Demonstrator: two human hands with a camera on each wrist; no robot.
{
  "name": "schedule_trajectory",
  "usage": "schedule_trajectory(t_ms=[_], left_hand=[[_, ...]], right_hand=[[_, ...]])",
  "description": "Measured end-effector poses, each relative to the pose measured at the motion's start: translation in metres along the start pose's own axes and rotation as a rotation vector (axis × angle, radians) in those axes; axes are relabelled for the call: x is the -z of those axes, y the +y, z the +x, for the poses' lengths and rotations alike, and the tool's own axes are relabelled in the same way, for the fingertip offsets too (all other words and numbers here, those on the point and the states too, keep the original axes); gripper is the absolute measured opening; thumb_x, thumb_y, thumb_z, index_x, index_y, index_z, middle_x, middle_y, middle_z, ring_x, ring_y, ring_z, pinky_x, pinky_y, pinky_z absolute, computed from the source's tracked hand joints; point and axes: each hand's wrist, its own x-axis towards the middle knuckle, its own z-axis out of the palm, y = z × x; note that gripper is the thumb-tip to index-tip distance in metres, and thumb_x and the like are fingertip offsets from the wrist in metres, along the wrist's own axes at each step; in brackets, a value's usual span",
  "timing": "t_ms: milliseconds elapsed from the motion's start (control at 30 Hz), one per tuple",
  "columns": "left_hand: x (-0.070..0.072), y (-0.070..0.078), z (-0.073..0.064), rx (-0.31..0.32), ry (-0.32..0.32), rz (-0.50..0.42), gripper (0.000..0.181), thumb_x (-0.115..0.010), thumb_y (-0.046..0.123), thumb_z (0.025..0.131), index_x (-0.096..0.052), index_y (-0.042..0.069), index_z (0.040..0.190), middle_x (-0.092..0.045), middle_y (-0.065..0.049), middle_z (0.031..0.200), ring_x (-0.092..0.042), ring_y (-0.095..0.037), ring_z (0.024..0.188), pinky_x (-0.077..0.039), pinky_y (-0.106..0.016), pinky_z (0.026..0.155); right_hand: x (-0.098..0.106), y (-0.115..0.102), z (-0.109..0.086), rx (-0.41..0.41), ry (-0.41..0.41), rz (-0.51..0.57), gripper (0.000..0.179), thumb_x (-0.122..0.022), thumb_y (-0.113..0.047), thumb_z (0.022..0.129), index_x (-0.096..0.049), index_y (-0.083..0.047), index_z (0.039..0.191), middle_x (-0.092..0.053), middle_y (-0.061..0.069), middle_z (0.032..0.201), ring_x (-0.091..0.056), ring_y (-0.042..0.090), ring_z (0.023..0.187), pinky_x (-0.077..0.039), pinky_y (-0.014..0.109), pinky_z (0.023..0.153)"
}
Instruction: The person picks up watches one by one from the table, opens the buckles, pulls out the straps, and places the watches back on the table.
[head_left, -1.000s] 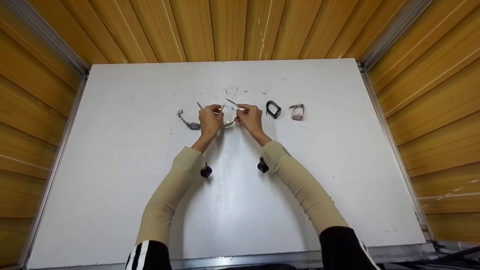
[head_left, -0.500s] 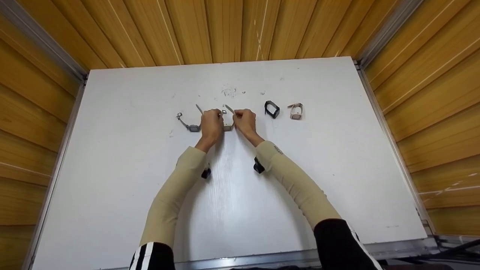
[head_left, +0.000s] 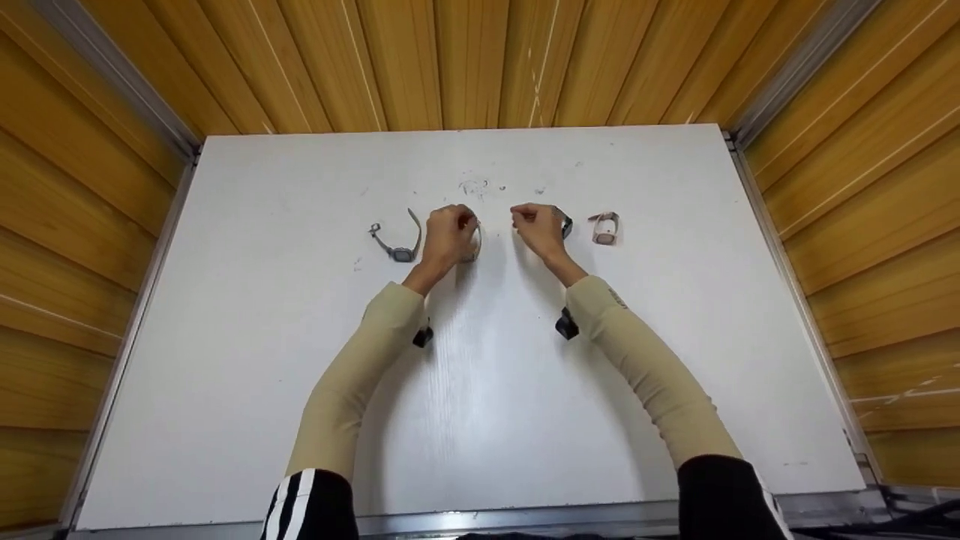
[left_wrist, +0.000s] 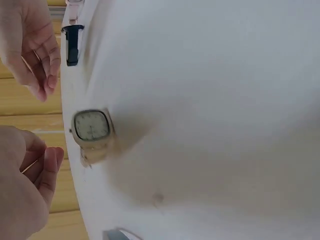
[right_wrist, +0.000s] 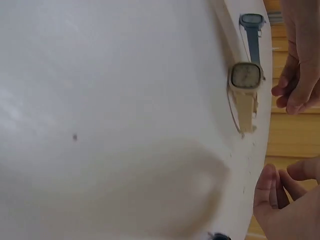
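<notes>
A beige wristwatch [left_wrist: 91, 125] with a squarish dial stands on the white table. In the head view my left hand [head_left: 448, 232] covers most of it, leaving part of its strap [head_left: 478, 241] showing. The left wrist view shows that hand's curved fingers apart from the watch, with nothing between them. Further right, my right hand [head_left: 540, 229] hangs over the table, fingers loosely bent and holding nothing. It partly hides a black watch [head_left: 567, 225]. In the right wrist view, the beige watch's strap [right_wrist: 245, 112] runs back from the dial.
Left of my left hand lies a grey-blue watch [head_left: 403, 255], its strap ends spread upward. A pink watch [head_left: 605, 229] stands beyond the black one. Small dark marks [head_left: 474, 185] spot the white table [head_left: 480, 420]; wood-patterned walls [head_left: 480, 67] enclose its back and sides.
My right hand has let go of the beige watch's strap and moved right, in front of the black watch. My left hand stays by the beige watch. The head view has shifted slightly.
</notes>
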Motion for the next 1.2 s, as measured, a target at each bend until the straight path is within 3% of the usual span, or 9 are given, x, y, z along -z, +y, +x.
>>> schedule_trajectory(t_ms=[133, 233, 333, 500, 633, 767, 933, 1067, 1200], left_hand=[[-0.015, 0.026, 0.006, 0.021, -0.050, -0.126, 0.015, -0.063, 0.004, 0.097, -0.076, -0.003, 0.097, -0.076, -0.017, 0.091, -0.070, -0.022, 0.077, -0.055, -0.026, 0.067], [-0.033, 0.043, 0.008, 0.107, -0.132, -0.290, 0.017, -0.062, 0.003, 0.097, -0.075, -0.007, 0.101, -0.075, -0.020, 0.092, -0.068, -0.017, 0.072, -0.054, -0.019, 0.063], [-0.055, 0.055, 0.011, 0.216, -0.201, -0.381, 0.022, -0.061, 0.003, 0.096, -0.072, -0.009, 0.111, -0.076, -0.023, 0.098, -0.071, -0.018, 0.074, -0.052, -0.015, 0.063], [-0.085, 0.063, 0.013, 0.345, -0.208, -0.321, 0.031, -0.061, 0.009, 0.096, -0.070, -0.006, 0.122, -0.077, -0.019, 0.109, -0.074, -0.024, 0.095, -0.053, -0.018, 0.076], [-0.098, 0.062, 0.013, 0.366, -0.166, -0.297, 0.028, -0.062, 0.012, 0.098, -0.072, -0.006, 0.117, -0.078, -0.019, 0.106, -0.072, -0.028, 0.101, -0.057, -0.028, 0.090], [-0.097, 0.060, 0.010, 0.359, -0.127, -0.301, 0.024, -0.066, 0.013, 0.097, -0.075, -0.005, 0.109, -0.078, -0.019, 0.102, -0.072, -0.028, 0.096, -0.057, -0.031, 0.089], [-0.088, 0.059, 0.005, 0.386, -0.125, -0.327, 0.020, -0.071, 0.010, 0.092, -0.071, -0.004, 0.107, -0.078, -0.019, 0.103, -0.074, -0.026, 0.094, -0.057, -0.026, 0.079], [-0.081, 0.061, 0.003, 0.364, -0.128, -0.321, 0.022, -0.070, 0.005, 0.090, -0.067, -0.003, 0.110, -0.078, -0.019, 0.104, -0.075, -0.025, 0.093, -0.057, -0.027, 0.078], [-0.073, 0.063, -0.004, 0.284, -0.152, -0.316, 0.027, -0.067, 0.002, 0.088, -0.069, -0.003, 0.115, -0.077, -0.019, 0.101, -0.074, -0.025, 0.087, -0.053, -0.021, 0.070]], right_hand=[[0.033, 0.006, 0.003, 0.022, 0.098, -0.020, 0.025, -0.059, -0.008, 0.100, -0.074, 0.005, 0.114, -0.075, 0.022, 0.113, -0.072, 0.030, 0.102, -0.057, 0.026, 0.081], [0.046, 0.020, 0.001, 0.007, 0.179, -0.013, 0.026, -0.056, -0.005, 0.100, -0.072, 0.006, 0.118, -0.072, 0.023, 0.121, -0.070, 0.033, 0.112, -0.058, 0.036, 0.095], [0.052, 0.037, -0.002, -0.028, 0.235, 0.031, 0.029, -0.053, 0.000, 0.099, -0.068, 0.009, 0.122, -0.068, 0.026, 0.127, -0.067, 0.036, 0.119, -0.056, 0.041, 0.103], [0.048, 0.053, -0.007, -0.069, 0.271, 0.034, 0.031, -0.054, 0.002, 0.097, -0.067, 0.009, 0.124, -0.068, 0.027, 0.127, -0.067, 0.037, 0.120, -0.051, 0.039, 0.109], [0.041, 0.054, -0.009, -0.067, 0.240, 0.040, 0.032, -0.058, 0.001, 0.095, -0.067, 0.010, 0.125, -0.069, 0.028, 0.125, -0.068, 0.038, 0.117, -0.051, 0.039, 0.108], [0.033, 0.049, -0.012, -0.062, 0.205, 0.061, 0.034, -0.062, 0.001, 0.094, -0.066, 0.012, 0.125, -0.069, 0.028, 0.124, -0.070, 0.038, 0.112, -0.059, 0.030, 0.093], [0.029, 0.043, -0.018, -0.146, 0.199, 0.101, 0.032, -0.065, -0.004, 0.096, -0.067, 0.010, 0.125, -0.072, 0.027, 0.118, -0.071, 0.033, 0.106, -0.050, 0.012, 0.071], [0.032, 0.041, -0.022, -0.198, 0.187, 0.156, 0.031, -0.068, -0.007, 0.096, -0.069, 0.007, 0.124, -0.072, 0.025, 0.120, -0.071, 0.027, 0.104, -0.048, 0.009, 0.067], [0.042, 0.037, -0.034, -0.156, 0.168, 0.230, 0.031, -0.072, -0.007, 0.094, -0.071, 0.003, 0.123, -0.074, 0.022, 0.112, -0.072, 0.011, 0.082, -0.055, 0.015, 0.065]])
